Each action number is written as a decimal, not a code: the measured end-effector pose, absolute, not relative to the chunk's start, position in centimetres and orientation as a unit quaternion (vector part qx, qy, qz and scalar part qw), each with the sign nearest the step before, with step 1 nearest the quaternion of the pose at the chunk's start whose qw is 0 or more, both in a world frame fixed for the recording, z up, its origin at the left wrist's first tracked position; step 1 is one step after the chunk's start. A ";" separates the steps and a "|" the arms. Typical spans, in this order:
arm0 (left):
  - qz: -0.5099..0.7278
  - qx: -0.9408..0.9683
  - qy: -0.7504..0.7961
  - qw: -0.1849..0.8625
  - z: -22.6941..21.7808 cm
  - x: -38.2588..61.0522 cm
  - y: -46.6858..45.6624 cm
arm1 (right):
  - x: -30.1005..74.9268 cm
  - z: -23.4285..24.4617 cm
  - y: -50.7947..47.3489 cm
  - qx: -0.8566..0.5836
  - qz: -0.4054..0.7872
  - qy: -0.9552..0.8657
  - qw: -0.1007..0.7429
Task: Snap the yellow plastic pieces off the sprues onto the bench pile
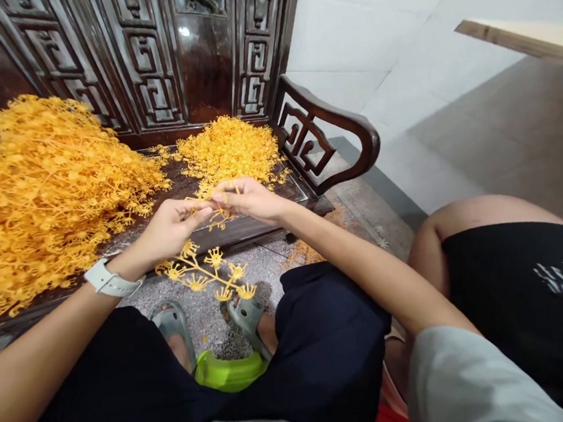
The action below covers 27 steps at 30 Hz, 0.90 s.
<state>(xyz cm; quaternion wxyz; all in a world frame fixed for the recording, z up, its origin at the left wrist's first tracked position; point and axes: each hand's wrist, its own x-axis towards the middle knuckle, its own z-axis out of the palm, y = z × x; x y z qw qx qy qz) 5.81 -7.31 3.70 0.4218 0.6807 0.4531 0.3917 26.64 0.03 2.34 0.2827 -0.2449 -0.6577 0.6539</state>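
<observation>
fingers [203, 214] of left hand [170, 228] and right hand [255, 200] pinch thin yellow plastic stems [219, 219]; bristly yellow heaps [59, 201] crowd glossy dark-wood worktop [291, 192].

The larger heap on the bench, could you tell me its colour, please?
The larger heap is yellow-orange, clearest in the head view.

The big pile [53, 195] blocks the left of the tabletop [290, 193], the small pile [232, 149] its right, only a narrow strip between. Backrest [206, 64] and armrest [369, 141] wall rear and right. In front, room opens between the knees [315, 295], around the hanging sprig [215, 259].
</observation>
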 end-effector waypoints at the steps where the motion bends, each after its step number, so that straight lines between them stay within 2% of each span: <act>1: 0.384 0.681 0.449 0.432 3.8 5.7 -7.3 | 26.7 2.3 0.1 -0.245 0.652 -0.654 0.295; 6: 0.349 0.649 0.467 0.488 3.2 5.2 -7.4 | 26.4 2.5 0.1 -0.246 0.649 -0.643 0.323; 9: 0.373 0.572 0.482 0.549 2.9 6.1 -7.5 | 25.9 2.6 -0.4 -0.248 0.658 -0.633 0.325; 15: 0.419 0.499 0.508 0.563 3.5 8.0 -7.1 | 25.6 2.3 -0.2 -0.276 0.652 -0.597 0.379; 17: 0.404 0.524 0.502 0.557 3.9 8.1 -7.3 | 26.2 2.1 1.0 -0.321 0.630 -0.572 0.415; 20: 0.358 0.618 0.459 0.528 4.2 8.6 -8.3 | 27.9 1.4 3.1 -0.436 0.525 -0.533 0.500; 22: 0.358 0.646 0.438 0.512 4.2 8.9 -8.8 | 29.2 0.6 4.2 -0.464 0.485 -0.562 0.483; 25: 0.399 0.599 0.438 0.539 4.1 8.9 -8.7 | 30.8 -0.5 4.9 -0.407 0.539 -0.614 0.409; 27: 0.429 0.536 0.442 0.577 3.9 8.5 -8.1 | 31.5 -0.8 5.2 -0.383 0.573 -0.568 0.449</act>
